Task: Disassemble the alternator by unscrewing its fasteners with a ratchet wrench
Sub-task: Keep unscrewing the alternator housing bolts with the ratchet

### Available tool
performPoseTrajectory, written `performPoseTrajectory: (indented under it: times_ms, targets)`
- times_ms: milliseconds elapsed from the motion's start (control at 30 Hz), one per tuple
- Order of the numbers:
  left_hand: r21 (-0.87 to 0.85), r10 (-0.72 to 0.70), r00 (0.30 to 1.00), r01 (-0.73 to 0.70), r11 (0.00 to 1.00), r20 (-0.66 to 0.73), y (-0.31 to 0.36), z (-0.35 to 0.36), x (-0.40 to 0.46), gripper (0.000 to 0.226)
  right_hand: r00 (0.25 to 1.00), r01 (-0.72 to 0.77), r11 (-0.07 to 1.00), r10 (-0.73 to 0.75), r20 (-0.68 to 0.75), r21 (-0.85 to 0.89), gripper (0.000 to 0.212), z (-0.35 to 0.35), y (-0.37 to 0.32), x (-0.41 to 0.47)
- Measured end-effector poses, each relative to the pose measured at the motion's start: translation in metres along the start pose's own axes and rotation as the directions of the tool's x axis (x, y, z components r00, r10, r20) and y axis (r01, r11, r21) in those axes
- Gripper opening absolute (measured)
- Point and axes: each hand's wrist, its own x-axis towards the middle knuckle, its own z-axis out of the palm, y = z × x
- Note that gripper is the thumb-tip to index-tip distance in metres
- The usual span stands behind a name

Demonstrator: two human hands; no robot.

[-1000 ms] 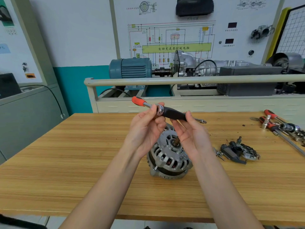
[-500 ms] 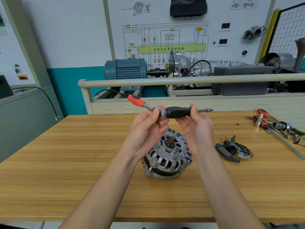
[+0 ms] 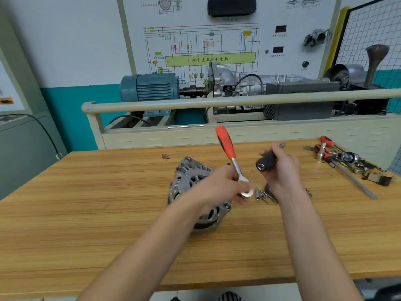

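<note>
Tool now split: the left hand (image 3: 225,187) grips the ratchet wrench (image 3: 231,158) near its head, the right hand (image 3: 282,170) clutches the black extension handle (image 3: 265,162). The alternator (image 3: 195,192), likely heavy and rigid, rests on the workbench (image 3: 86,213); its ribbed housing looks the surest hold.

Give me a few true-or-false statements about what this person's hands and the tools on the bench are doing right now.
1. The left hand holds the red-handled ratchet wrench. True.
2. The right hand is empty. False: it grips a black handle piece.
3. The alternator rests on the wooden table. True.
4. The ratchet wrench is seated on an alternator fastener. False: it is held up in the air, handle pointing up.
5. More tools lie at the table's right side. True.
</note>
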Motion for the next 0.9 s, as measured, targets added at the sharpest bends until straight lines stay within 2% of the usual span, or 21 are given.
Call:
performPoseTrajectory:
  times_ms: [67, 133, 200, 267, 367, 467, 567, 667, 767, 900]
  targets:
    - [-0.034, -0.079, 0.997, 0.079, 0.996, 0.014, -0.003, 0.027, 0.016, 0.013, 1.0, 0.006, 1.0, -0.006, 0.006, 0.009, 0.011, -0.014, -0.007, 0.001]
    - [-0.051, -0.168, 0.985, 0.169, 0.984, 0.032, -0.01, 0.049, 0.032, 0.006, 0.999, 0.044, 0.999, -0.044, 0.015, -0.025, 0.033, -0.029, -0.014, 0.003]
    - [-0.047, -0.248, 0.968, 0.25, 0.967, 0.048, -0.02, 0.068, 0.044, 0.007, 0.996, 0.048, 0.991, -0.038, 0.081, -0.125, 0.024, -0.038, -0.02, 0.0]
    - [-0.032, -0.307, 0.951, 0.308, 0.951, 0.042, -0.03, 0.082, 0.052, 0.006, 0.993, 0.0, 0.986, 0.019, 0.114, -0.166, 0.022, -0.045, -0.021, -0.002]
    - [-0.005, -0.383, 0.923, 0.384, 0.923, 0.027, -0.045, 0.095, 0.061, 0.028, 0.984, -0.106, 0.984, 0.124, 0.124, -0.143, 0.033, -0.049, -0.022, -0.003]
    - [0.072, -0.445, 0.896, 0.445, 0.893, -0.018, -0.056, 0.098, 0.069, 0.026, 0.947, -0.22, 0.974, 0.228, 0.227, -0.058, 0.039, -0.051, -0.025, -0.005]
    - [0.177, -0.439, 0.895, 0.446, 0.877, -0.082, -0.06, 0.098, 0.076, 0.023, 0.894, -0.313, 0.948, 0.276, 0.354, 0.051, 0.06, -0.052, -0.025, -0.005]
    - [0.309, -0.396, 0.907, 0.421, 0.853, -0.144, -0.06, 0.096, 0.08, 0.004, 0.846, -0.338, 0.939, 0.272, 0.459, 0.065, 0.07, -0.049, -0.022, -0.004]
    - [0.398, -0.356, 0.92, 0.392, 0.83, -0.163, -0.061, 0.093, 0.082, 0.015, 0.809, -0.333, 0.943, 0.28, 0.517, 0.011, 0.071, -0.048, -0.017, -0.003]
    - [0.505, -0.318, 0.932, 0.362, 0.784, -0.175, -0.062, 0.086, 0.081, 0.006, 0.786, -0.282, 0.957, 0.269, 0.557, -0.064, 0.055, -0.044, -0.014, -0.004]
